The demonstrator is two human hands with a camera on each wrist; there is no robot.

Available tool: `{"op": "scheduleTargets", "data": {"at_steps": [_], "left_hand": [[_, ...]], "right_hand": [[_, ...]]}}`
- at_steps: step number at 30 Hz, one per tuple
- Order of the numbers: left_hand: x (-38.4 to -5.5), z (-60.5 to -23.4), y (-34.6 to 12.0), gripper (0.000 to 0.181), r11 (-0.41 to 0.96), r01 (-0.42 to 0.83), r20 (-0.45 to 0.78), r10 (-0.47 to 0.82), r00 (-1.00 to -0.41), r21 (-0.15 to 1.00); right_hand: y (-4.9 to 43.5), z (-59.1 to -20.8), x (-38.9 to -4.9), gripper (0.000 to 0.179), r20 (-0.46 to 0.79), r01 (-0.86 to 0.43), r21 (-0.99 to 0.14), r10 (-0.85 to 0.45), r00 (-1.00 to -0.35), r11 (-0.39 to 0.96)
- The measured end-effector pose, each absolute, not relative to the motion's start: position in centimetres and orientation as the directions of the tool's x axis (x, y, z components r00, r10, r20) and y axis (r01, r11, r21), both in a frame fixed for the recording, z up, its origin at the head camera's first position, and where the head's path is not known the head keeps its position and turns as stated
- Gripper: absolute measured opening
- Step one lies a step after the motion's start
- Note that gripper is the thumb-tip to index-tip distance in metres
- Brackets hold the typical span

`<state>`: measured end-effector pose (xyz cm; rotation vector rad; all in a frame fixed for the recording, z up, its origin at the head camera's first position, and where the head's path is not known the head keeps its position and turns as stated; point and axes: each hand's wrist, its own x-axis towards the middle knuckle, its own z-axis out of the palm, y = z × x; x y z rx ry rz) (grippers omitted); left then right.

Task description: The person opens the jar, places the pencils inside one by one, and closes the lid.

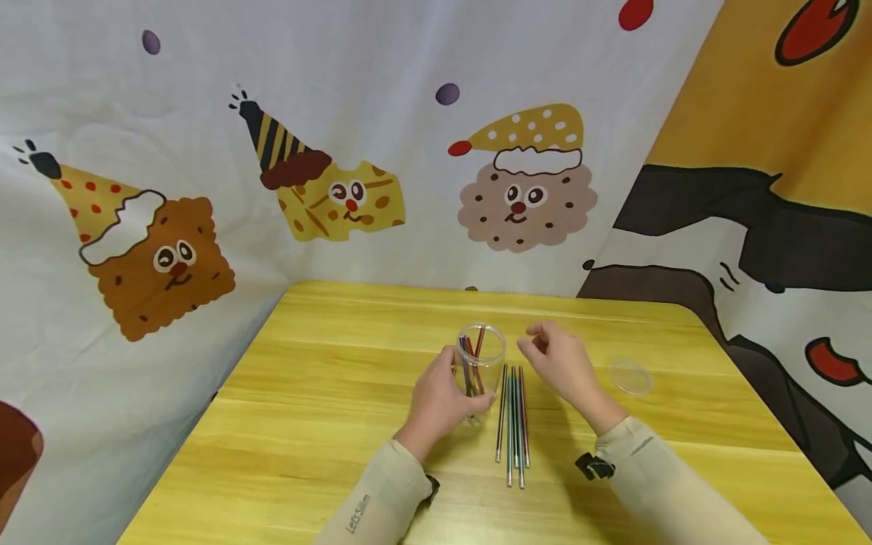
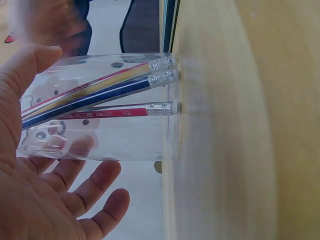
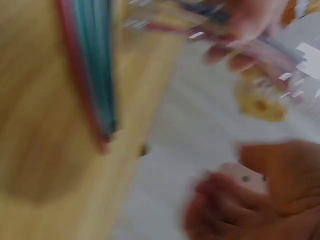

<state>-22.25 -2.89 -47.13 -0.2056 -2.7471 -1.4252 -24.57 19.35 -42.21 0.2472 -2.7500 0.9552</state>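
Note:
My left hand (image 1: 439,397) grips a clear plastic cup (image 1: 492,371) standing upright on the table, thumb on one side and fingers round the other. Inside lean pencils, among them a blue pencil (image 2: 100,99) and a red pencil (image 2: 132,112), their eraser ends at the cup's bottom. Right of the cup, several dark, teal and red pencils (image 1: 514,424) lie side by side on the wood, eraser ends toward me. My right hand (image 1: 562,363) hovers beyond their far tips, fingers loosely bent and holding nothing; it is blurred in the right wrist view.
A clear round lid (image 1: 630,376) lies on the table to the right of my right hand. The yellow wooden table (image 1: 306,424) ends at a cloth backdrop (image 1: 381,45) printed with cartoon biscuits and cheese.

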Motion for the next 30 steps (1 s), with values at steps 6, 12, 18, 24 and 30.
{"op": "scheduleTargets", "data": {"at_steps": [6,12,18,24,30], "left_hand": [[-22.0,-47.5,-2.6,0.078,0.574,0.1,0.059,0.09,-0.994,0.812],[-22.0,-47.2,-2.6,0.078,0.568,0.097,0.062,0.082,-0.995,0.817],[-22.0,-46.8,-2.8,0.076,0.567,0.109,0.07,0.092,-0.993,0.816],[-22.1,-47.0,-3.1,0.076,0.572,0.128,0.086,0.1,-0.991,0.81],[-22.1,-47.0,-3.2,0.078,0.566,0.138,0.095,0.105,-0.99,0.813]], "right_hand": [[21.1,-46.5,-25.2,0.066,-0.231,0.029,-0.464,-0.09,-0.969,0.885],[21.1,-47.2,-25.7,0.061,-0.211,0.019,-0.506,-0.102,-0.972,0.862],[20.3,-46.8,-25.7,0.057,-0.247,0.067,-0.546,-0.084,-0.965,0.835],[19.2,-46.9,-25.4,0.052,-0.248,0.061,-0.518,-0.081,-0.965,0.853],[19.4,-47.2,-25.1,0.034,-0.237,0.029,-0.563,-0.128,-0.963,0.826]]}}
